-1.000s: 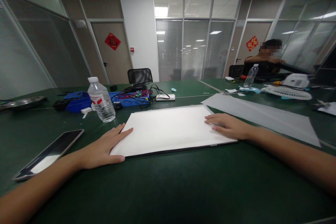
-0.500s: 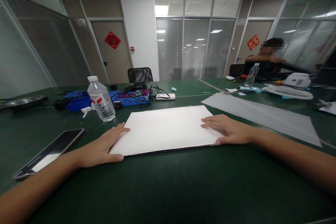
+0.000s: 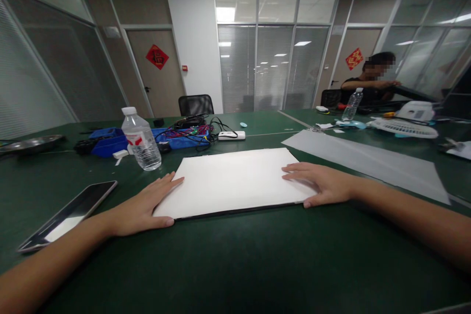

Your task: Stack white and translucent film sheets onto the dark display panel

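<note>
A flat white rectangular panel (image 3: pixel 231 181) with a thin dark edge lies on the green table in front of me. At its left side rests my left hand (image 3: pixel 143 206), open, its fingers spread over the panel's edge and its thumb at the near left corner. My right hand (image 3: pixel 320 182) is likewise open, with fingers stretched onto the right side of the panel and the thumb by the near right corner. Neither hand is wrapped round anything. The panel's two side edges are partly covered by the hands.
Left of the panel are a phone (image 3: pixel 69 216) and a water bottle (image 3: pixel 142 140). Blue trays (image 3: pixel 184 141) with tangled wires stand behind. A translucent sheet (image 3: pixel 364 162) lies to the right, near a white fan (image 3: pixel 405 126). A person (image 3: pixel 371 83) sits at the far right.
Both my hands and the panel stay practically in place. The person at the far right has shifted an arm and the head slightly.
</note>
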A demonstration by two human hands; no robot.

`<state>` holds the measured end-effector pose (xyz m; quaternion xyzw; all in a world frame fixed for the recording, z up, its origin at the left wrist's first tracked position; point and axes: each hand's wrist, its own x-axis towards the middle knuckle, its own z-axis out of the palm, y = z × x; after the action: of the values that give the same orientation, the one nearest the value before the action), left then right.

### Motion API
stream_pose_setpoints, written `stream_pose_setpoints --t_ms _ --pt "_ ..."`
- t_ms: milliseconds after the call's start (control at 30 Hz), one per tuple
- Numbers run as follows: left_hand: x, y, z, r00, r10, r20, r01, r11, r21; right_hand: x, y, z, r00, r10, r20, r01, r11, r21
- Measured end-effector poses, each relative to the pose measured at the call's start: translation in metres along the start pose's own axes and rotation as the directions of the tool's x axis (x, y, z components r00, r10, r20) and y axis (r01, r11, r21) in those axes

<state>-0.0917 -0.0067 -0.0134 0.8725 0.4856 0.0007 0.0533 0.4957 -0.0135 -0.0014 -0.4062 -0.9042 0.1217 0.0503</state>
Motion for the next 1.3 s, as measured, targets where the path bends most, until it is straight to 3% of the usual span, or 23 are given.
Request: stream_pose_setpoints --t_ms 333,633,733,800,867,967,1033,1133,1300 --pt "-0.001 -0.001 -0.002 1.0 0.023 -0.014 -0.023 1.0 -0.005 -0.003 0.012 -0.001 0.992 -0.077 -0.096 0.075 0.997 -0.024" --pt "-0.001 0.001 -0.003 0.999 -0.029 0.021 0.029 0.999 -0.013 -0.005 0.016 0.0 0.984 -0.158 -0.082 0.15 0.984 -0.1" --pt "-0.001 0.0 -0.003 1.0 -0.018 0.025 0.019 1.0 -0.015 -0.003 0.02 -0.001 0.972 -0.198 -0.13 0.183 0.976 -0.119" --pt "-0.001 -0.003 -0.002 1.0 0.002 0.015 -0.002 1.0 -0.013 -0.003 0.031 -0.004 0.964 -0.132 -0.229 0.098 0.983 -0.156" --pt "-0.001 -0.006 0.0 1.0 0.02 0.006 -0.02 1.0 -0.011 -0.006 0.051 -0.009 0.929 0.031 -0.37 -0.12 0.968 -0.218" --pt "-0.001 -0.009 0.001 1.0 0.026 0.007 -0.026 1.0 -0.008 -0.015 0.092 -0.013 0.806 0.321 -0.498 -0.491 0.832 -0.259" --pt "-0.001 -0.01 0.001 1.0 0.026 0.006 -0.026 1.0 -0.003 -0.022 0.121 -0.012 0.711 0.522 -0.472 -0.666 0.714 -0.213" --pt "-0.001 -0.009 0.001 1.0 0.029 -0.006 -0.029 1.0 0.004 -0.029 0.152 -0.008 0.655 0.653 -0.38 -0.742 0.651 -0.161" --pt "-0.002 -0.009 0.002 0.999 0.035 -0.029 -0.035 0.999 -0.005 -0.031 0.166 -0.007 0.674 0.667 -0.318 -0.732 0.661 -0.164"
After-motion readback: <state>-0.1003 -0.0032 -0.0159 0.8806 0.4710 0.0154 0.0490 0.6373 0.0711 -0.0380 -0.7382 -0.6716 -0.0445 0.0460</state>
